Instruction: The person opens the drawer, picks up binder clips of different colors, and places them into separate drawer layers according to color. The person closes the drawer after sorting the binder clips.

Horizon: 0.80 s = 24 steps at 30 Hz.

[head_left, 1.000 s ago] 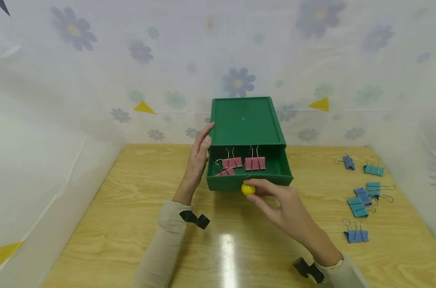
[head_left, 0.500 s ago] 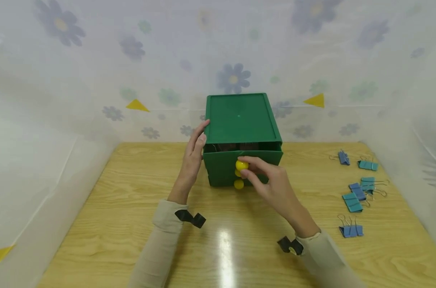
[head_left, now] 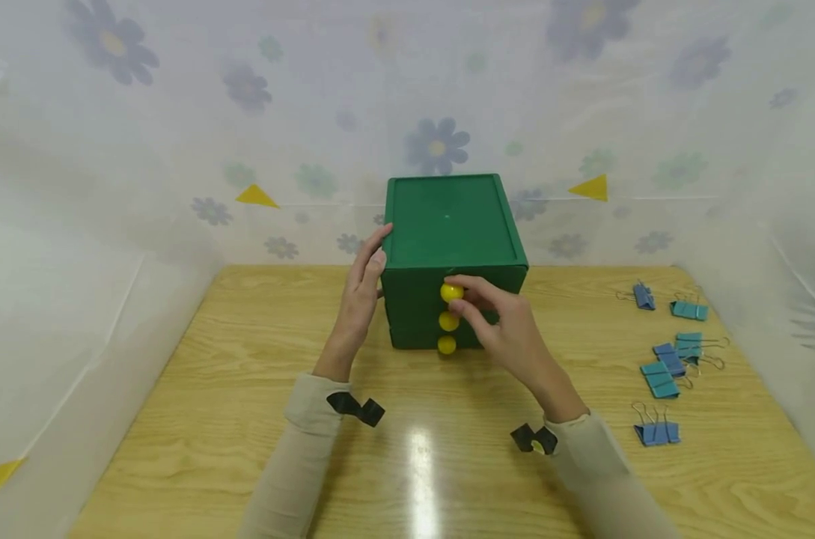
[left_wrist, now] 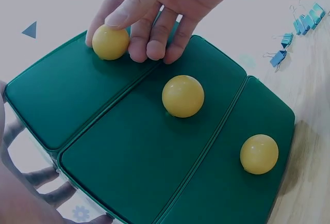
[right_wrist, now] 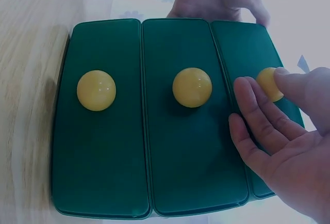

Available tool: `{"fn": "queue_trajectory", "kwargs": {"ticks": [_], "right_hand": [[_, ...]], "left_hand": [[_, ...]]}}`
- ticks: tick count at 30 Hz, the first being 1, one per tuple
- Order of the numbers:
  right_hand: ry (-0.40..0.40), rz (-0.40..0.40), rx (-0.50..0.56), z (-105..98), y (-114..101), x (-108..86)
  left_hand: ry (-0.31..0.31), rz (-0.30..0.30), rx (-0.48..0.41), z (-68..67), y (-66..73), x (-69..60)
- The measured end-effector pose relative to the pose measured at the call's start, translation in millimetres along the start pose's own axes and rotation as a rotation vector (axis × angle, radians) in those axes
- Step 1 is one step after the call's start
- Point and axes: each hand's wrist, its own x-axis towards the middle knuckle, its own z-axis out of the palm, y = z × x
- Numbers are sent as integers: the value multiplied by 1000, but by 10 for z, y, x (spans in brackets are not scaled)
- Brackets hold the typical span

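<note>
A green drawer box (head_left: pixel 450 224) with three stacked drawers stands on the table, each front bearing a round yellow knob. My right hand (head_left: pixel 515 329) pinches the top knob (head_left: pixel 451 292) between thumb and fingers; that drawer sits flush with the box. In the left wrist view the other fingers rest against the drawer front beside the knob. My left hand (head_left: pixel 362 303) lies along the box's left side, fingers extended and touching it. Below are the middle knob (right_wrist: pixel 192 88) and the bottom knob (right_wrist: pixel 96 90), both untouched. The drawers' contents are hidden.
Several blue and teal binder clips, among them a blue one (head_left: pixel 658 433) and a teal one (head_left: pixel 661 380), lie on the wooden table (head_left: pixel 245 419) to the right. A flower-patterned white curtain (head_left: pixel 313 112) hangs behind the box and along the sides.
The top drawer, open with pink binder clips showing inside, has slid back into the box as my right hand moved forward with its knob. My left hand stays at the side.
</note>
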Motion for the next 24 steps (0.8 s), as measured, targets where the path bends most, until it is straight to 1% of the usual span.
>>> {"fn": "queue_trajectory", "kwargs": {"ticks": [6,15,21,24], "right_hand": [[-7,1,6,-16,5,10],[-10,-1,17,-18,12,16],[2,-1,14,-6,9,19],[7,-6,17,2,1,13]], "left_hand": [[-5,16,6,-4,-12,-6],[0,0,8,-11,-33,-3],[0,7,-4,-7,-31,9],[0,10,3,-3,-17,5]]}}
